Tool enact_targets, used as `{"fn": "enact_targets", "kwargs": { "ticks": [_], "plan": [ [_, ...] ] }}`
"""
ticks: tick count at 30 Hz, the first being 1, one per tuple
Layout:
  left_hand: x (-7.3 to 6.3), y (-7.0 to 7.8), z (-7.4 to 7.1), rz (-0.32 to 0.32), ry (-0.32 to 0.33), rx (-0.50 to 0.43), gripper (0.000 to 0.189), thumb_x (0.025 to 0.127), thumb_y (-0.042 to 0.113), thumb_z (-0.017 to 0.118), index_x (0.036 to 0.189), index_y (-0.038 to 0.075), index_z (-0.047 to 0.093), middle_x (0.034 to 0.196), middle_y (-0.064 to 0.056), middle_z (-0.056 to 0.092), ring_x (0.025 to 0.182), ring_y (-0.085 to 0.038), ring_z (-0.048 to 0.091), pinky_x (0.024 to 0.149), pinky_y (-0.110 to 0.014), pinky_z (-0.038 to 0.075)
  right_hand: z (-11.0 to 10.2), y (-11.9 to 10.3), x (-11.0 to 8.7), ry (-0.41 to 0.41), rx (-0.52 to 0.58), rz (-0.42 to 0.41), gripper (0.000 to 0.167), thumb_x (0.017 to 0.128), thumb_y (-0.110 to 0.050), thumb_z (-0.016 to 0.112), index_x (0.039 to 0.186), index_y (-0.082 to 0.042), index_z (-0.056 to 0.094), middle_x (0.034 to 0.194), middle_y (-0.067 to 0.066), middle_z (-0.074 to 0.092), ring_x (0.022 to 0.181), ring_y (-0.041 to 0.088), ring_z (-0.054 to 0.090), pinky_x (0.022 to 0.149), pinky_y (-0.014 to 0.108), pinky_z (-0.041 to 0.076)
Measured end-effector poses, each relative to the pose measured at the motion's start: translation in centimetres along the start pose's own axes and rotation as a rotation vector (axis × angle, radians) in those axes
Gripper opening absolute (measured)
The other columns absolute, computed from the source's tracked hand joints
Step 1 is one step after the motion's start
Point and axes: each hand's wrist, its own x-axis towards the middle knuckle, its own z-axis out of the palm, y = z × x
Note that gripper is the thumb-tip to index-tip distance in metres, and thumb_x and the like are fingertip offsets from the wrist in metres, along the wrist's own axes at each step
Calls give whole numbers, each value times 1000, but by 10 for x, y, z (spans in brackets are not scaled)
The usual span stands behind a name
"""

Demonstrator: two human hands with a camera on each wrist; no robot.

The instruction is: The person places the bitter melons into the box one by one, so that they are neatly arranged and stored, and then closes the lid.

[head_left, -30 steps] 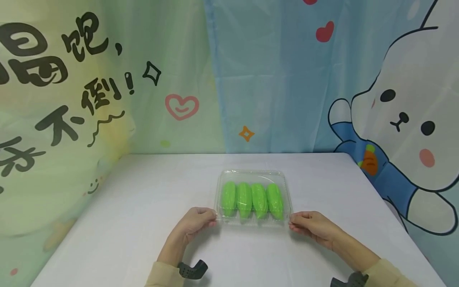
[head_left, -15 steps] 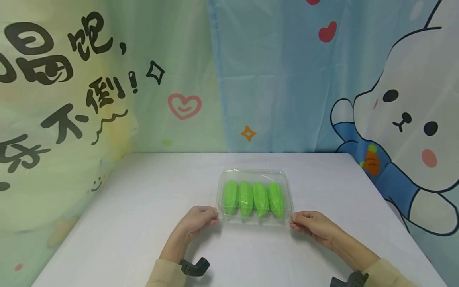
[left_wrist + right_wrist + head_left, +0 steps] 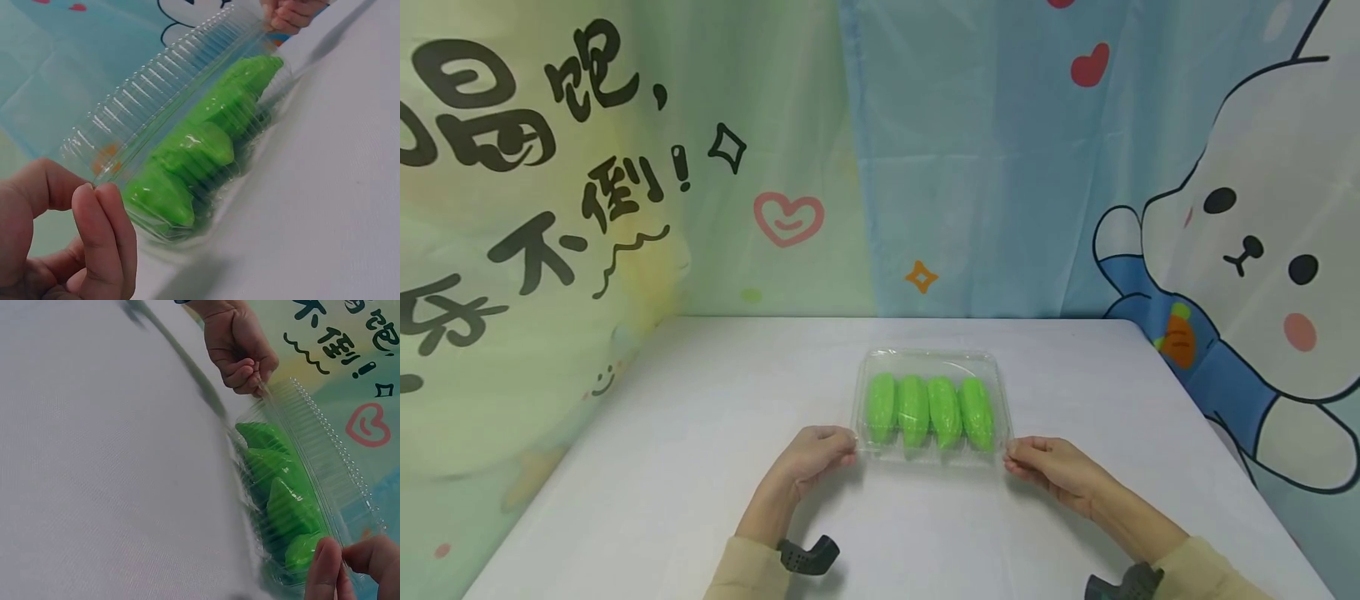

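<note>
A clear plastic clamshell box [image 3: 932, 360] sits in the middle of the head view, and several bright green, long pieces [image 3: 913, 412] with tapered ends lie side by side inside it. My left hand [image 3: 812, 457] pinches the box's near left corner between thumb and fingers. At the near right corner, my right hand [image 3: 1056, 473] pinches the rim the same way. The left wrist view shows the ribbed lid [image 3: 156, 81] closed over the green pieces. Thumb and fingertips of the right hand [image 3: 350, 569] meet at the rim in the right wrist view.
The box is over a white-covered table [image 3: 700, 400], whose far edge meets a printed curtain [image 3: 970, 167]. A dark band [image 3: 808, 556] is worn on the left wrist, and another dark band [image 3: 1123, 583] on the right.
The head view has shifted slightly. Both hands keep their pinch on the same corners, and the box appears a touch higher in the picture than half a second ago.
</note>
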Motion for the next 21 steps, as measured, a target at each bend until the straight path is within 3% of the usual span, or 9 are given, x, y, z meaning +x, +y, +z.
{"fn": "enact_targets", "kwargs": {
  "ticks": [5, 13, 21],
  "plan": [
    [-1, -1, 1, 39, 23, 0, 35, 84, 12, 56, 110, -11, 61, 83, -3, 63, 72, -8, 62, 71, -19, 54, 2, -2, 0, 17, -44, -22, 52, 94, -19, 58, 126, 19, 40, 95, 3, 68, 84, 4, 66, 80, 16, 55],
    [-5, -2, 3, 98, 82, 113, 36, 89, 19, 53, 110, -8, 63, 92, -10, 67, 77, -12, 66, 79, -28, 57, 3, -6, -1, 68, -198, -16, 53, 95, -25, 56, 127, 16, 43, 105, 12, 66, 89, 10, 67, 81, 24, 57],
    [-5, -3, 3, 171, 172, 281, 32, 93, 25, 54, 110, 0, 64, 92, -11, 68, 75, -15, 66, 69, -29, 57, 1, -12, -1, 117, -361, -16, 58, 96, -36, 54, 129, 11, 47, 112, 17, 64, 96, 17, 66, 84, 32, 57]
  ]
}}
